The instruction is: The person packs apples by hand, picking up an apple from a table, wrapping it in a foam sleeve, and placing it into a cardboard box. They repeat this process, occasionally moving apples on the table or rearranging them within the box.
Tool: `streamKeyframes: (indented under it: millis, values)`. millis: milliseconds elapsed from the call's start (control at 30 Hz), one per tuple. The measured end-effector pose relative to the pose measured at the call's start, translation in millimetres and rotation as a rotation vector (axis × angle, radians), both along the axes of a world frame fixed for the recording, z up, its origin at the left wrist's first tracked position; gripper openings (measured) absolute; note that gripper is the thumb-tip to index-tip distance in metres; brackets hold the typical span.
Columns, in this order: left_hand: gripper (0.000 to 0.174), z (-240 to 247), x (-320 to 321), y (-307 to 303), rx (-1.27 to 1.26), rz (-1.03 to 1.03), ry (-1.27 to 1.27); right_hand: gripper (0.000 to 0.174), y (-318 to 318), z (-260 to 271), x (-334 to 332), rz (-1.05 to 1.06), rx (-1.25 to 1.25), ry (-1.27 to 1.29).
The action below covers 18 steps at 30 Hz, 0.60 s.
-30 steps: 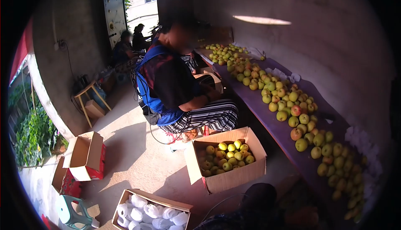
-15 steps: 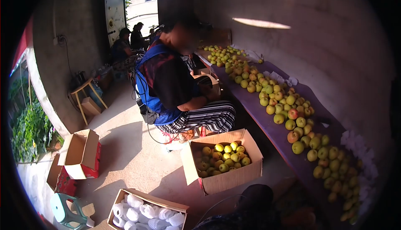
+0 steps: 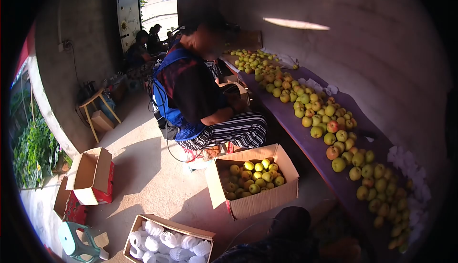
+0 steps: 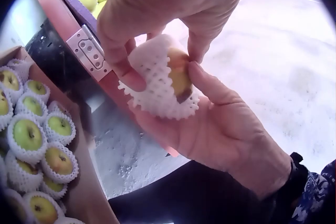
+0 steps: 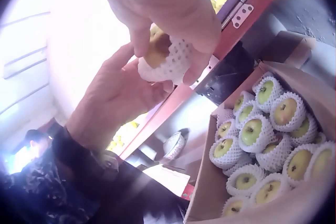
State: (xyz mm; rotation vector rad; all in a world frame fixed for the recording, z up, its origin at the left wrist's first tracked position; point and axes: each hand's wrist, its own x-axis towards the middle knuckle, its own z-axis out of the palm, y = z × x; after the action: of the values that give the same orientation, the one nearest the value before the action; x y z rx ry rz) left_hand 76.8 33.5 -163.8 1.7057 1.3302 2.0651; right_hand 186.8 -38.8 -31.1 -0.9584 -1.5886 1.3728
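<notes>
A greenish-red apple (image 4: 180, 74) sits partly inside a white foam net (image 4: 152, 71). In the left wrist view my left hand (image 4: 168, 3) reaches down from the top and grips the net and apple between its fingers. Below, my right hand (image 4: 231, 134) cups the fruit, palm up, with its thumb against the bare side. The right wrist view has my right hand (image 5: 163, 3) on top, holding the netted apple (image 5: 156, 50), and my left hand (image 5: 105, 98) around it from the lower left. The head view leaves both hands hidden in the dark lower edge.
A carton (image 5: 205, 182) beside the hands holds several netted apples (image 5: 253, 132). Loose apples (image 3: 329, 110) line a long purple-covered table (image 3: 305, 134). On the floor stand a box of apples (image 3: 265, 209), a box of foam nets (image 3: 179, 225) and a stool (image 3: 71, 236). A seated person (image 3: 191, 81) is nearby.
The head view has shifted a little, so the boxes, stool and table sit slightly farther left. The seated person keeps nearly the same posture.
</notes>
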Motion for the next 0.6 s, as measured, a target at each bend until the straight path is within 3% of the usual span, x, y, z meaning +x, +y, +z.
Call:
streamKeyframes:
  millis: [100,400,500,533,600]
  values:
    - [0.040,10.1,-3.0,-12.6,-0.079,-0.029,-0.038,0.050,-1.8,-2.5,-4.1,0.020,-0.019,0.103]
    - [0.032,97.3,-19.5,-111.0,-0.455,-0.027,-0.127,0.058,7.4,-7.2,4.0,-0.084,-0.048,-0.266]
    - [0.032,117.5,-41.5,-129.2,-0.605,-0.057,-0.120,0.058,-2.0,-1.5,1.5,-0.074,-0.140,-0.022]
    - [0.026,122.8,-46.1,-131.5,-0.664,-0.047,-0.066,0.060,0.3,-17.4,7.1,-0.054,-0.280,0.185]
    - [0.032,131.8,-50.3,-133.8,-0.669,-0.116,-0.087,0.064,3.6,-26.4,13.7,-0.022,-0.239,0.076]
